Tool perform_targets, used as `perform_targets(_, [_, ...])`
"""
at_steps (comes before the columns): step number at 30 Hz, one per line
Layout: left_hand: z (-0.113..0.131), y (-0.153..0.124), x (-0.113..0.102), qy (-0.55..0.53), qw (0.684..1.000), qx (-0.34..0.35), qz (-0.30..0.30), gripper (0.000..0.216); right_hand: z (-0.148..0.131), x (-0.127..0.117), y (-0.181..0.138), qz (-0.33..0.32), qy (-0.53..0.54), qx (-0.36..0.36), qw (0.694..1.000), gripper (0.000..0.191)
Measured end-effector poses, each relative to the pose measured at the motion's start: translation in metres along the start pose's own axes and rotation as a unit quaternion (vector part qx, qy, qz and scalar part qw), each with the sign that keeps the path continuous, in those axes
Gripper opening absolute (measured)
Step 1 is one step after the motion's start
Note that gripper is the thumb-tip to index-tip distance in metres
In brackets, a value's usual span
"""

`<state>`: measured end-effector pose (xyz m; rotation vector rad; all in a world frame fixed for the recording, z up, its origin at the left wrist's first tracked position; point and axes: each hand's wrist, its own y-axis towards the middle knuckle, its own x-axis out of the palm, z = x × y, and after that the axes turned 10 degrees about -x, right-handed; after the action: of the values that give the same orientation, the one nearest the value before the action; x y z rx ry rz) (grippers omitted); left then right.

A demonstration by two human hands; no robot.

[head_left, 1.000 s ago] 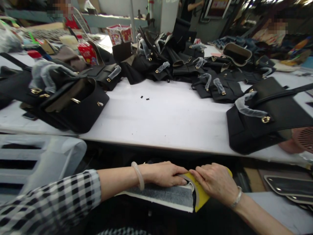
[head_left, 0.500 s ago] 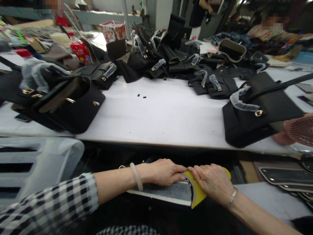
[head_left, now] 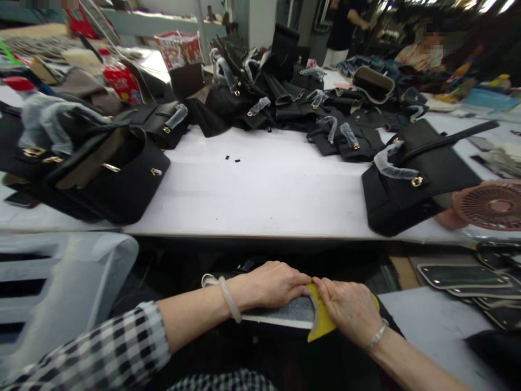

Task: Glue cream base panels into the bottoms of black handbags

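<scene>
Below the table's front edge, my left hand (head_left: 273,283) grips a grey panel with white edging (head_left: 291,314), its fingers bent over the upper side. Close against its fingertips, my right hand (head_left: 349,307) is closed around a yellow piece with a concave pale edge (head_left: 323,319). That curved edge meets the right end of the grey panel. Part of the yellow piece is hidden under my right fingers, and a small bit of it shows beyond the knuckles. Most of the panel's left part lies behind my left wrist.
Black handbags with plastic-wrapped handles stand left (head_left: 122,184) and right (head_left: 411,190) on the white table (head_left: 244,201). More black bags (head_left: 280,81) are piled behind. A pink fan (head_left: 496,205) and trimmed black pieces (head_left: 468,277) are at right, a plastic-covered slatted thing (head_left: 93,271) at left.
The view has turned slightly right, so the table items sit further left. Both hands keep their grips. Less of the grey panel's face shows, and the yellow piece's lower tip has shifted slightly left.
</scene>
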<state>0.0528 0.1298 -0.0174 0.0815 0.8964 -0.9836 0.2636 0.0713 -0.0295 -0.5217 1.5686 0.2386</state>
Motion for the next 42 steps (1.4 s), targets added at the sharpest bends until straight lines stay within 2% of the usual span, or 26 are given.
perform_targets(4, [-0.003, -0.004, 0.000, -0.038, 0.999, 0.003, -0.027, 0.043, -0.015, 0.001, -0.009, 0.004, 0.031, 0.040, 0.999, 0.056])
perform_targets(8, [-0.001, 0.002, -0.013, -0.126, 0.986, -0.054, -0.095, 0.047, -0.024, 0.001, -0.018, 0.027, 0.085, 0.084, 0.992, 0.057])
perform_targets(11, [0.000, 0.009, -0.021, -0.151, 0.981, -0.083, -0.088, 0.040, -0.022, 0.004, -0.030, 0.042, 0.169, 0.118, 0.978, 0.057])
perform_targets(13, [-0.001, 0.014, -0.022, -0.168, 0.978, -0.089, -0.081, 0.034, -0.017, 0.009, -0.041, 0.042, 0.253, 0.150, 0.955, 0.060])
perform_targets(15, [-0.002, 0.017, -0.021, -0.182, 0.976, -0.091, -0.079, 0.034, -0.010, 0.015, -0.050, 0.040, 0.350, 0.199, 0.915, 0.066])
perform_targets(18, [-0.005, 0.021, -0.018, -0.191, 0.974, -0.094, -0.079, 0.035, -0.003, 0.018, -0.052, 0.042, 0.480, 0.261, 0.837, 0.073])
perform_targets(20, [-0.006, 0.022, -0.017, -0.191, 0.974, -0.094, -0.081, 0.035, -0.002, 0.016, -0.044, 0.059, 0.594, 0.265, 0.758, 0.074])
perform_targets(23, [-0.006, 0.021, -0.019, -0.187, 0.974, -0.092, -0.088, 0.038, -0.006, 0.010, -0.028, 0.097, 0.742, 0.235, 0.620, 0.070])
perform_targets(24, [-0.005, 0.021, -0.020, -0.186, 0.974, -0.092, -0.090, 0.039, -0.008, 0.009, -0.024, 0.107, 0.765, 0.228, 0.593, 0.069])
perform_targets(27, [-0.003, 0.019, -0.024, -0.181, 0.974, -0.097, -0.094, 0.040, -0.013, 0.011, -0.015, 0.127, 0.769, 0.231, 0.582, 0.066])
perform_targets(35, [-0.005, 0.025, -0.026, -0.171, 0.973, -0.093, -0.122, 0.034, -0.015, 0.022, -0.019, 0.160, 0.730, 0.241, 0.620, 0.054])
perform_targets(42, [-0.006, 0.035, -0.022, -0.152, 0.975, -0.081, -0.137, 0.035, -0.017, 0.024, -0.018, 0.140, 0.745, 0.265, 0.596, 0.051])
